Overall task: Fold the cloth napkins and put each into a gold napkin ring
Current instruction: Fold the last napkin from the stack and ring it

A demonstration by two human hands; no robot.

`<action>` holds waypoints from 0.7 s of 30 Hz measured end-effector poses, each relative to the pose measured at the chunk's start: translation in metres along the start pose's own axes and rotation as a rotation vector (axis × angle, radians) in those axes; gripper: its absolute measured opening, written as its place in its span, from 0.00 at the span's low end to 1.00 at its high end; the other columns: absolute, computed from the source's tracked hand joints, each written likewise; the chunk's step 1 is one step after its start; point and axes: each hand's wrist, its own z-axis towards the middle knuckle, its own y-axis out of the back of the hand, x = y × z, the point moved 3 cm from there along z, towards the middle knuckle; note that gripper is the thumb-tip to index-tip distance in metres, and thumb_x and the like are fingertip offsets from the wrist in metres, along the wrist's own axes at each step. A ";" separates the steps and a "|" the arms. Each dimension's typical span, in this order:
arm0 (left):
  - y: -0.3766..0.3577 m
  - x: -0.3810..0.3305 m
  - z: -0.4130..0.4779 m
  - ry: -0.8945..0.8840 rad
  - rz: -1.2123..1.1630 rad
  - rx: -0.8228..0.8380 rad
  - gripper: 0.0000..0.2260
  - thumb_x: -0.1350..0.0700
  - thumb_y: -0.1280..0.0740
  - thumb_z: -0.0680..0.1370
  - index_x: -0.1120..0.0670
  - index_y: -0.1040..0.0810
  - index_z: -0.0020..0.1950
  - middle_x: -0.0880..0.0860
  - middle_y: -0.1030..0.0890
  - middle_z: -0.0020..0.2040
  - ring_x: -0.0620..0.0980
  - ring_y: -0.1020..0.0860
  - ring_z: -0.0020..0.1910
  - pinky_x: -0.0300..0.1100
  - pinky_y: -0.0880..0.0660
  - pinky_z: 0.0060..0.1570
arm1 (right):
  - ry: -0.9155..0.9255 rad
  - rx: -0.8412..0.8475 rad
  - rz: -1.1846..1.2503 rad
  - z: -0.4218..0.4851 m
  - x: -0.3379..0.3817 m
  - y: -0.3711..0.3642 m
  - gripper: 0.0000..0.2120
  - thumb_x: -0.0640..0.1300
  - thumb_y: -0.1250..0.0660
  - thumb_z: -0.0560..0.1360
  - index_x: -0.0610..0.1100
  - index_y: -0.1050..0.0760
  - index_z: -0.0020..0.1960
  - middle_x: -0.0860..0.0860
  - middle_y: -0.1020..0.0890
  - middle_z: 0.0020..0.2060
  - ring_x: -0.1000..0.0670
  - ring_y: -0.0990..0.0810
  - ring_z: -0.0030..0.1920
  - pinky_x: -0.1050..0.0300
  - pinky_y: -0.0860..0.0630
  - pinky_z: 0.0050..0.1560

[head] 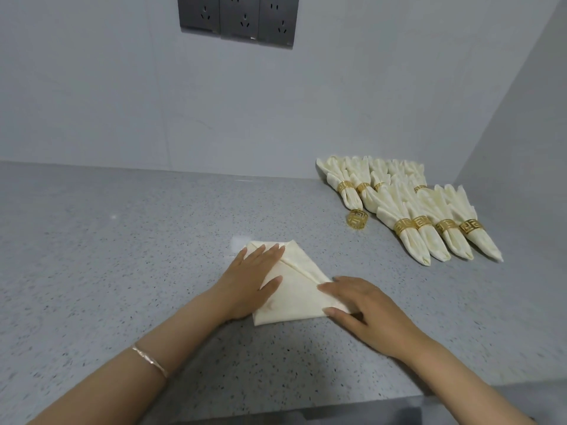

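A cream cloth napkin (294,289) lies folded into a flat triangle-like shape on the grey speckled counter (122,256). My left hand (251,280) rests flat on its left side, fingers straight. My right hand (359,305) presses its right corner with straight fingers. One loose gold napkin ring (356,219) stands on the counter beyond the napkin, to the right. Several folded napkins in gold rings (429,222) lie in two rows at the back right.
A grey wall runs behind the counter with a strip of three power sockets (237,19) high up. A side wall closes the right end. The counter's front edge (306,406) is near the bottom of the view.
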 end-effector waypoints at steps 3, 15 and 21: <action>0.009 0.001 -0.021 -0.038 0.004 0.038 0.28 0.40 0.51 0.81 0.45 0.57 0.78 0.41 0.56 0.78 0.41 0.56 0.77 0.39 0.64 0.72 | 0.061 -0.004 -0.085 0.005 0.005 0.000 0.25 0.68 0.44 0.74 0.56 0.27 0.65 0.58 0.26 0.63 0.57 0.32 0.66 0.63 0.41 0.67; 0.031 0.005 -0.051 -0.119 0.077 0.041 0.28 0.36 0.34 0.71 0.41 0.36 0.68 0.43 0.27 0.62 0.41 0.32 0.56 0.34 0.36 0.58 | 0.074 -0.006 -0.134 0.009 0.011 0.001 0.17 0.64 0.41 0.74 0.54 0.28 0.55 0.57 0.25 0.51 0.54 0.29 0.52 0.63 0.35 0.56; 0.029 0.005 -0.042 -0.078 0.041 -0.033 0.19 0.35 0.40 0.73 0.45 0.26 0.58 0.45 0.22 0.54 0.45 0.25 0.52 0.42 0.28 0.54 | 0.010 -0.032 -0.090 0.014 0.012 0.003 0.17 0.68 0.42 0.73 0.55 0.30 0.45 0.59 0.24 0.44 0.56 0.29 0.47 0.64 0.33 0.51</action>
